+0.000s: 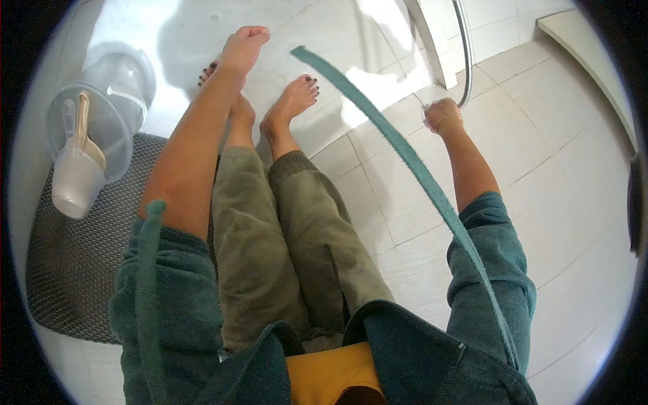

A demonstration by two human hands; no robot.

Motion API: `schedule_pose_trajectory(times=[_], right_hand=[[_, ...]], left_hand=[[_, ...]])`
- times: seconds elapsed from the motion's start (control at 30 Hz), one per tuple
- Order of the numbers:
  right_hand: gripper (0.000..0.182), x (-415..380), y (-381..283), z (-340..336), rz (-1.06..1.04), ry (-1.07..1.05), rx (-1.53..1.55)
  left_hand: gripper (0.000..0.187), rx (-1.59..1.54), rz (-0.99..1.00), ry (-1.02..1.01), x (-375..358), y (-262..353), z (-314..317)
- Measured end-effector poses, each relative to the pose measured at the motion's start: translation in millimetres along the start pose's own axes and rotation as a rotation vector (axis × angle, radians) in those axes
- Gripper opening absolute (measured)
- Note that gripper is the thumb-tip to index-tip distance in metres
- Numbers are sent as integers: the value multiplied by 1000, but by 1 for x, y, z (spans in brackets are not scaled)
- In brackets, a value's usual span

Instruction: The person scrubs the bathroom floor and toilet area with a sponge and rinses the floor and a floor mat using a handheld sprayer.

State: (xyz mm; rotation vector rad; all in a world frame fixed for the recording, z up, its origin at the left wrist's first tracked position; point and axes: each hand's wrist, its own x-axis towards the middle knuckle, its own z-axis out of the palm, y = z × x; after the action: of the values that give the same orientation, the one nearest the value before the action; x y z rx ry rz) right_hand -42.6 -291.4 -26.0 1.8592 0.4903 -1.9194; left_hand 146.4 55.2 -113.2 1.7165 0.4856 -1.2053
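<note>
My left hand is closed in a fist above the floor, just over my bare feet. Nothing shows sticking out of it. On the right, my right hand is wrapped round the end of a flexible metal shower hose. A shiny bit of the shower head shows at the left of the fingers; the rest is hidden. A long green cloth strap from my clothing hangs loose between my arms, and a shorter green strap lies along my left sleeve.
A translucent bucket stands at the left, with a dipper and a pale handled item at its near side. Beneath is a grey textured mat. White floor tiles carry sunlit patches. A pale curved edge runs along the upper right.
</note>
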Motion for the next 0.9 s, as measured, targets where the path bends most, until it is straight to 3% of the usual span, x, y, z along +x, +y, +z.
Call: schedule_pose_trajectory(times=[0.07,0.17,0.23,0.4,0.53,0.63,0.83,0.9], right_hand=[[19,-1,-3,-4,-29,74,13],[18,-1,-13,-9,5,237,39],[18,-5,-18,-13,-111,34,80],[19,-18,-15,-22,10,-68,93],[20,-17,-8,-25,-10,-103,94],[22,-11,-10,-30,33,-68,92],[31,-11,-38,-52,-183,263,207],[30,-22,-41,-58,-205,183,163]], left_hand=[[38,14,-15,-39,-3,2,2],[32,-52,25,58,-7,7,6],[32,-77,1,9,-10,10,4],[32,-70,22,26,-12,11,-6],[33,-84,25,39,-12,6,-10],[32,-70,0,61,-13,0,-8],[29,-102,-6,23,-15,-5,-4],[29,-79,22,22,-21,2,-6]])
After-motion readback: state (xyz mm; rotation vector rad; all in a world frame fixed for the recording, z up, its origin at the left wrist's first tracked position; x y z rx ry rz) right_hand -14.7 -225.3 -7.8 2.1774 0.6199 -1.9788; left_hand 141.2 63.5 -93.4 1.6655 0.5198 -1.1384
